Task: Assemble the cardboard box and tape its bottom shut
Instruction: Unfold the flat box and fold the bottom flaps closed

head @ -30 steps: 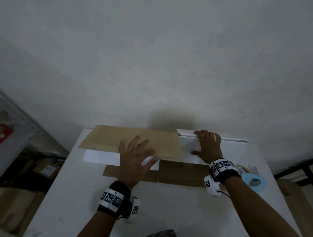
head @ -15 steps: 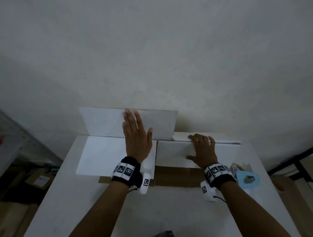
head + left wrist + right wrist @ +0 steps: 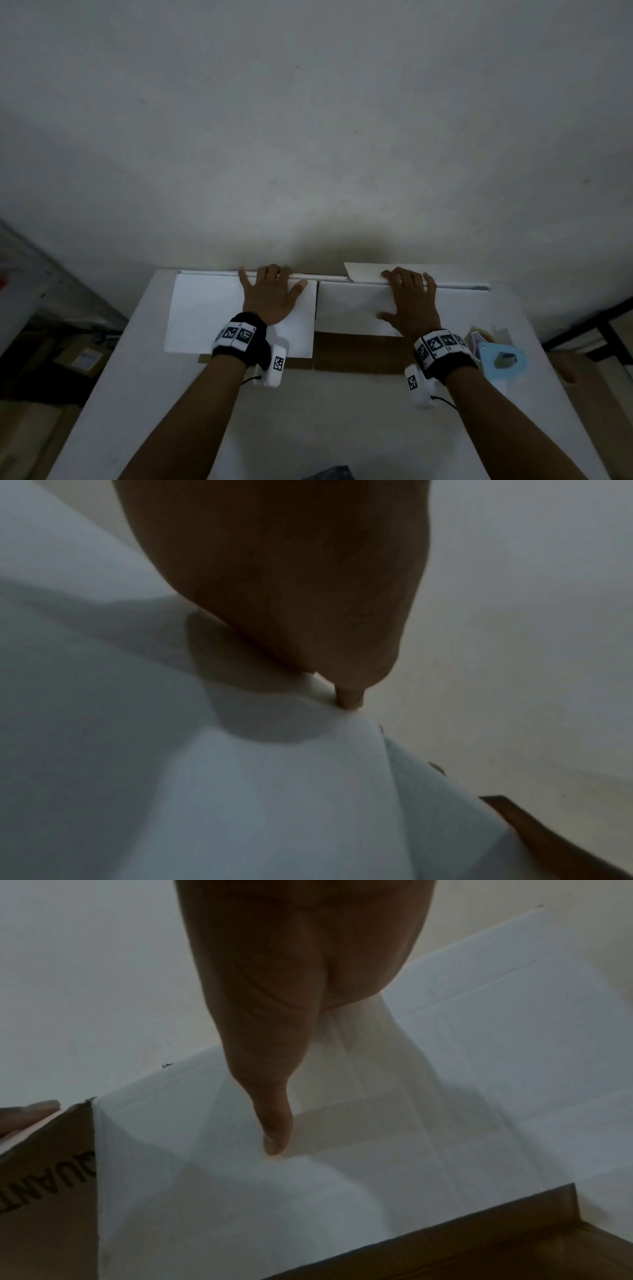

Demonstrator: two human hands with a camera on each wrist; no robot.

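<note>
The flattened cardboard box (image 3: 205,315) lies on the white table (image 3: 325,428), white inner faces up, with a brown strip (image 3: 359,353) showing along the near side. My left hand (image 3: 270,298) lies flat on the left white panel, its fingers reaching the far fold. My right hand (image 3: 409,305) presses the right white panel (image 3: 349,308), fingertips at the far edge beside a small raised flap (image 3: 363,272). In the left wrist view a fingertip (image 3: 349,699) presses the white cardboard (image 3: 240,791). In the right wrist view the thumb (image 3: 274,1110) rests on white board (image 3: 445,1096) next to printed brown card (image 3: 44,1177).
A light blue tape dispenser (image 3: 501,358) sits at the table's right edge, just behind my right wrist. The table's far edge meets a plain wall (image 3: 308,137). Cardboard boxes (image 3: 82,356) lie on the floor to the left. Bare tabletop stretches toward me.
The left flap, brown side up a second ago, swung upright and now lies folded back at the far edge. My left hand followed it forward. My right hand stayed put.
</note>
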